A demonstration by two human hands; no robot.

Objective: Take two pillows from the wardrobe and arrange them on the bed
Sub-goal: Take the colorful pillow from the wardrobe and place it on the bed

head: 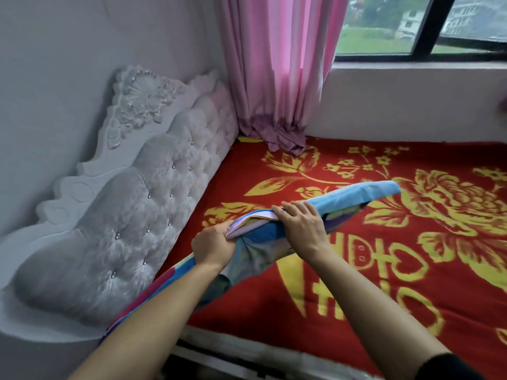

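Note:
A flat blue pillow (362, 194) with a colourful print is held above the bed (411, 283), which carries a red blanket with yellow flowers. My left hand (212, 246) is shut on the pillow's bunched near end, where pale lilac fabric shows. My right hand (300, 226) grips the pillow's upper edge just to the right. The pillow's far end points to the right, over the blanket. A second patterned piece (153, 292) runs under my left forearm; I cannot tell whether it is another pillow.
A white tufted headboard (153, 193) lines the left side of the bed. A pink curtain (277, 78) hangs in the far corner, its hem bunched on the blanket. A window (428, 26) and a white wall run along the far side.

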